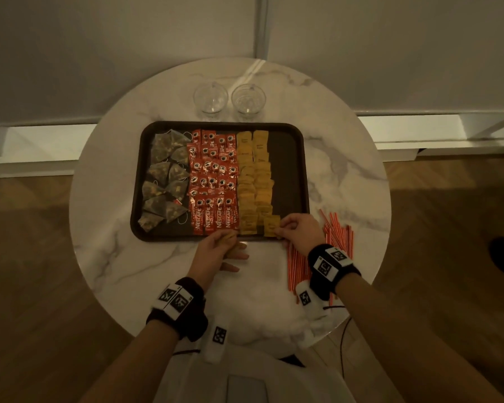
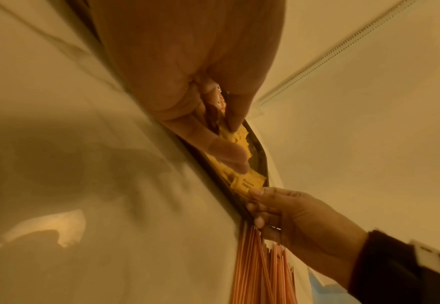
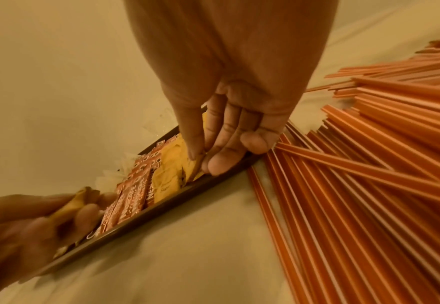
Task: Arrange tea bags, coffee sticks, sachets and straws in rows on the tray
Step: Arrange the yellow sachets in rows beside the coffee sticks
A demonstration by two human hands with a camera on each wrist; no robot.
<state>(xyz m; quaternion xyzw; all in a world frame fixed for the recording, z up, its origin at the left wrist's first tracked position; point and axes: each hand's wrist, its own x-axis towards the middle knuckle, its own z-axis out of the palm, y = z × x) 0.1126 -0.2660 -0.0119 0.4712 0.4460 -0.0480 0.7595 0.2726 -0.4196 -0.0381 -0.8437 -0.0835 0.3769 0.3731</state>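
A dark tray (image 1: 291, 170) holds rows of tea bags (image 1: 163, 181) on the left, red coffee sticks (image 1: 213, 181) in the middle and yellow sachets (image 1: 255, 181) to their right. The tray's right strip is bare. My left hand (image 1: 230, 239) is at the tray's near edge and grips a few yellow sachets (image 3: 77, 200). My right hand (image 1: 282, 231) pinches one yellow sachet (image 1: 271, 223) between thumb and forefinger at the near end of the sachet rows (image 3: 185, 164). Orange straws (image 1: 336, 234) lie loose on the table, right of the tray and under my right wrist.
The tray sits on a round marble table (image 1: 114, 228). Two empty glasses (image 1: 210, 97) (image 1: 248, 98) stand behind the tray's far edge. A wall is behind the table and wooden floor lies on both sides.
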